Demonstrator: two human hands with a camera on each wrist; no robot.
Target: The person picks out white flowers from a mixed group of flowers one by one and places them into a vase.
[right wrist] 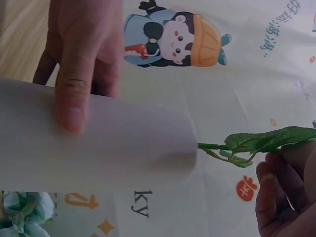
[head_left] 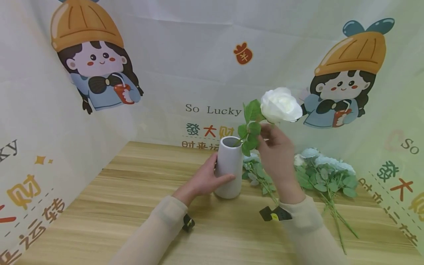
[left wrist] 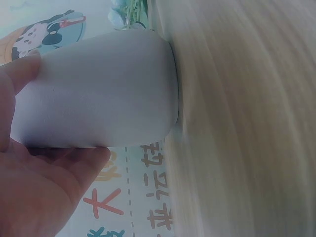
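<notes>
White rose: up it stands, above and to the right of the vase, bloom high, held in the right hand
Stem: here is the line that matters, running from the bloom down and left to the vase mouth, its lower end inside the rim; the head view has it leaning right, while the right wrist view puts it nearly along the vase's long axis
Green leaves: bunched just outside the rim, between mouth and fingers
Right hand: the nearer one to the bloom, fingers curled in a pinch at the leafy stem just under it, exact contact partly hidden
Vase: white, upright, mouth facing up
Left hand: lower down, gripping the vase from its left side, thumb across the front
Pale blue flowers: lying right of the right hand, long stems toward the person
Smaller bunch: lying between the vase and the right forearm, partly covered
Wooden table: beneath it all, printed cloth behind
</notes>
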